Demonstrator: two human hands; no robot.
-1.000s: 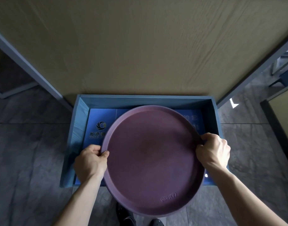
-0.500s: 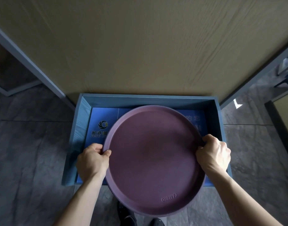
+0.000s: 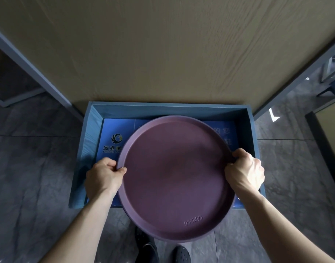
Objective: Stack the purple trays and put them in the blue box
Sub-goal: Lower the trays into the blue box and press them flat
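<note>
Compared with a second ago, little has changed: both hands still hold the round purple tray [image 3: 175,179] above the blue box [image 3: 91,141], and the tray sits in nearly the same spot, perhaps slightly nearer the camera. Seen from above, the left hand [image 3: 103,178] grips the tray's left rim, thumb on top and fingers curled underneath. The right hand [image 3: 245,172] grips the right rim the same way, fingers wrapped closed around the edge. Whether this is one tray or a stack cannot be told from this angle. Its far half covers most of the box's floor, where a blue printed sheet [image 3: 115,135] with a logo shows at the left; its near edge reaches past the box's front wall, over dark shoes [image 3: 146,249] on the grey tiled floor [image 3: 30,177]. Beyond the box is a wood-grain tabletop [image 3: 163,50].
</note>
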